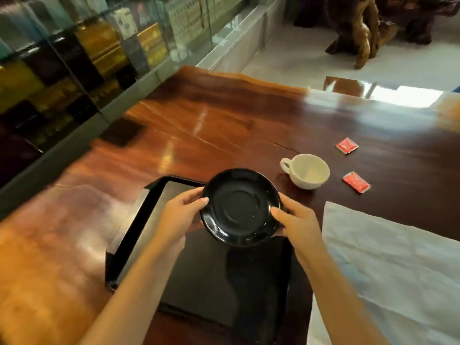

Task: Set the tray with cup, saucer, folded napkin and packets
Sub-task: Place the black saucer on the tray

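from the head view we see our left hand [183, 211] and our right hand [296, 220] holding a glossy black saucer [240, 206] between them, thumbs hooked over its rim and fingers curled beneath. it sits tilted toward us above the far end of the black tray [149, 210], apparently not yet set down. the tray lies on a polished wooden table [204, 125], and we see nothing on the part of its floor that shows.

to the right of the saucer, a white cup [307, 170] stands upright on the table with its handle pointing left. beyond it to the right lie two red packets, the far packet [346, 145] and the near packet [356, 182], well apart from each other. a pale napkin [388, 265], lying open and unfolded, covers the near right of the table.

we judge the saucer stiff, smooth and breakable, likely slippery with that glaze, so the two-sided hold at the rim suits it, and it should be lowered flat. the cup looks light and chippable; its handle or body offers the hold. the packets look flat and thin, best pinched at an edge. the napkin looks soft and limp and needs folding.
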Demonstrator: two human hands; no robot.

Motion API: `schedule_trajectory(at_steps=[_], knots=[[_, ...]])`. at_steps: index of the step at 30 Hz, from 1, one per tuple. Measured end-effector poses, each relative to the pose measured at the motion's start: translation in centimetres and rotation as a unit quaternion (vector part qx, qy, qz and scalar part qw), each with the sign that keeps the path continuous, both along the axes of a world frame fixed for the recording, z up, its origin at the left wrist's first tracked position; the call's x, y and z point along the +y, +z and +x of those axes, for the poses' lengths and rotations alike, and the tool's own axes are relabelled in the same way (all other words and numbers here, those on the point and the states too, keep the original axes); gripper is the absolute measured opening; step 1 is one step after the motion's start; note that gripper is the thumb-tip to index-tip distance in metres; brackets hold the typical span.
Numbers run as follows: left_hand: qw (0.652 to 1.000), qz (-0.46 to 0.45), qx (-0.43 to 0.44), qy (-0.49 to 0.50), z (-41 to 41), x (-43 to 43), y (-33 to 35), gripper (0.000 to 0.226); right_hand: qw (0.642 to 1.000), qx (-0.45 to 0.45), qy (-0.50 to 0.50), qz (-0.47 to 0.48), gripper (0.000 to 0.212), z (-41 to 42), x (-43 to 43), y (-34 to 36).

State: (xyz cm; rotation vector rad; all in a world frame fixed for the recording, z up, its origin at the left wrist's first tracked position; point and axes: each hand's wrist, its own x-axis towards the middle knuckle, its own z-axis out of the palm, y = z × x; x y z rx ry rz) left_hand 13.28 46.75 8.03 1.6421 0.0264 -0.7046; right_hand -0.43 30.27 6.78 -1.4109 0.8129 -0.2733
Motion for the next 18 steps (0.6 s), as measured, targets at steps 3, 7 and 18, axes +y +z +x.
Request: schedule_trajectory(at_steps=[3,7,18], knots=[[0.999,0.033,0.009,0.036,2.1,3.6,-2.1,0.022,1.0,0.02,0.016,-0.003,0.043,3.4,3.3,-3.0],[0.996,0.054,0.013,0.065,4.5,6.6,-4.8,0.022,0.998,0.063,0.023,-0.018,0.047,6.6,6.1,-6.3],[0.994,0.076,0.032,0.077,7.4,8.2,-10.3,0.027,0.987,0.128,0.033,-0.088,0.046,9.9,8.4,-10.2]])
